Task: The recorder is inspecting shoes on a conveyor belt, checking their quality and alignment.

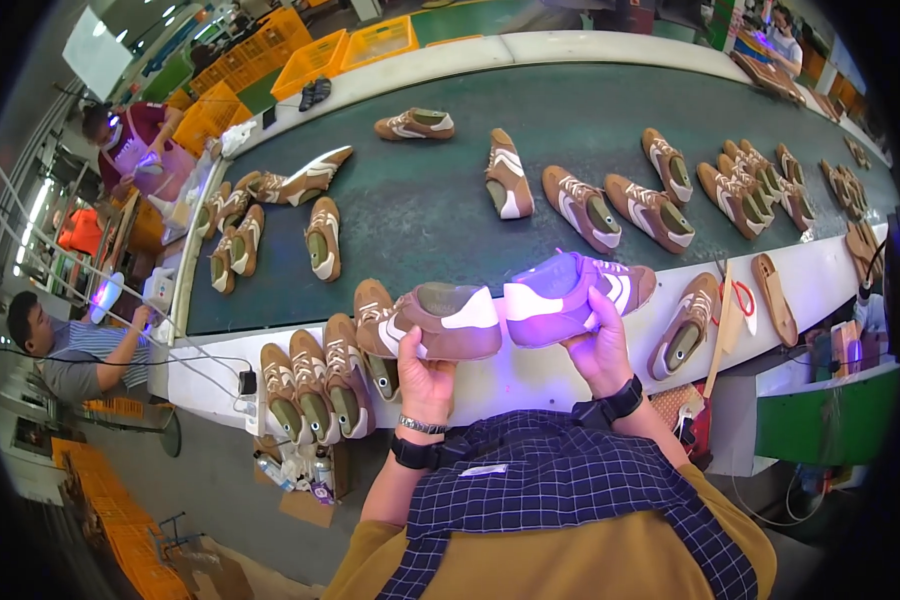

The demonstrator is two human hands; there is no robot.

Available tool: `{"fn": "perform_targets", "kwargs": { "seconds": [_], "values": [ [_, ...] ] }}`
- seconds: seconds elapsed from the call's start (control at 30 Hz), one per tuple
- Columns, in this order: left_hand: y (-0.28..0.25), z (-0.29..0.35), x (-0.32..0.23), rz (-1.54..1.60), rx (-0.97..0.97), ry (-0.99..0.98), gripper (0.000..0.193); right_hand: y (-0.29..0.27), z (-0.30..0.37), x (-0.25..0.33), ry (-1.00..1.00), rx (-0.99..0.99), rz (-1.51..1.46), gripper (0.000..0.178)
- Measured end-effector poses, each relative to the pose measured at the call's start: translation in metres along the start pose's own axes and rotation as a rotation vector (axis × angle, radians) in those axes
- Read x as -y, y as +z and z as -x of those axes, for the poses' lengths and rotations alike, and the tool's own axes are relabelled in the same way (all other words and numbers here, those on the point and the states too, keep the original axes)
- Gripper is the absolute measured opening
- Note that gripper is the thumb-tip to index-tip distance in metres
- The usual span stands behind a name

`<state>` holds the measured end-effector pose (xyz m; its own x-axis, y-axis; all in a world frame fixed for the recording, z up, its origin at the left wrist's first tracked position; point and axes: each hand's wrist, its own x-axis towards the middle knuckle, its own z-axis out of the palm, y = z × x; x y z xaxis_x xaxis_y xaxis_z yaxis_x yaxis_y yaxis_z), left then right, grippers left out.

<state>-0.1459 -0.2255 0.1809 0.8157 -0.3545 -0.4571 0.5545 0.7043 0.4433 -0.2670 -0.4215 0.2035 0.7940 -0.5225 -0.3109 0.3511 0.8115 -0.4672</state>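
My left hand (426, 382) is closed round a brown sneaker (438, 330) with white stripes and a white heel patch. A matching sneaker (562, 305), lit by purple light, is gripped in my right hand (603, 350), with the thumb up its side. Both shoes are held level above the white ledge, heels facing each other with a narrow gap between. The left shoe's toe points left, the right one's toe points right. Left of my left hand, several like sneakers (310, 385) stand in a row on the ledge. Another sneaker (685, 325) lies right of my right hand.
Beyond the white ledge (530, 375) runs a green conveyor belt (410, 210) carrying scattered sneakers (580, 205). Red-handled scissors (738, 300) and a tan sole (773, 300) lie at the right. Co-workers (80, 345) work on the left. Yellow crates (380, 42) stand beyond the belt.
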Motion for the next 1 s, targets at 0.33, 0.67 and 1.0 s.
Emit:
{"fn": "perform_targets", "kwargs": {
  "seconds": [0.33, 0.67, 1.0],
  "values": [
    [0.0085, 0.0022, 0.0026, -0.025, 0.036, -0.021, 0.045, -0.0003, -0.0002, -0.005, -0.01, -0.055, 0.006, 0.041],
    [0.0081, -0.0013, 0.0041, -0.042, 0.033, -0.008, 0.047, 0.0034, 0.0023, -0.0067, -0.024, -0.085, 0.021, 0.043],
    [0.0077, -0.0008, 0.0043, -0.005, 0.058, -0.015, 0.045, 0.0044, 0.0044, -0.008, -0.036, -0.061, 0.013, 0.042]
  ]
}}
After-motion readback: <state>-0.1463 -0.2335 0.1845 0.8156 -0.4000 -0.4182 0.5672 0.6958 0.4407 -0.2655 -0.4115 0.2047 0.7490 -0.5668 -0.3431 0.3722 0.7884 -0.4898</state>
